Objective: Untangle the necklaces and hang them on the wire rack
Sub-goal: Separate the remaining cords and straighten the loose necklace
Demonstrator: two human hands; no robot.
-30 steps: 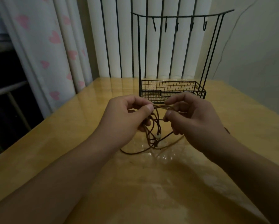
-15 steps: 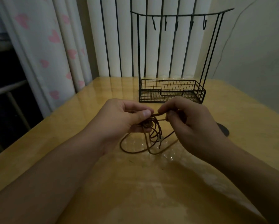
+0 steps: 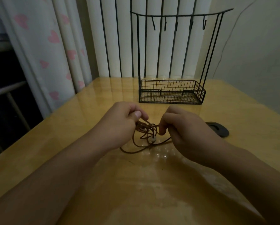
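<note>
Tangled necklaces (image 3: 145, 135) stretch between left hand (image 3: 119, 125) and right hand (image 3: 184, 132), fingers (image 3: 162, 127) pinching cords, loops trailing on bench (image 3: 71, 135).

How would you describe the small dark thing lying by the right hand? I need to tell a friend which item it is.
Start at the wooden table, then find the black wire rack standing at its far edge. Nearer the camera and right of the rack, just past the right hand, lies a flat dark oval object. Unlike the thin brown cords between the hands, it is solid, black and untouched.
</note>
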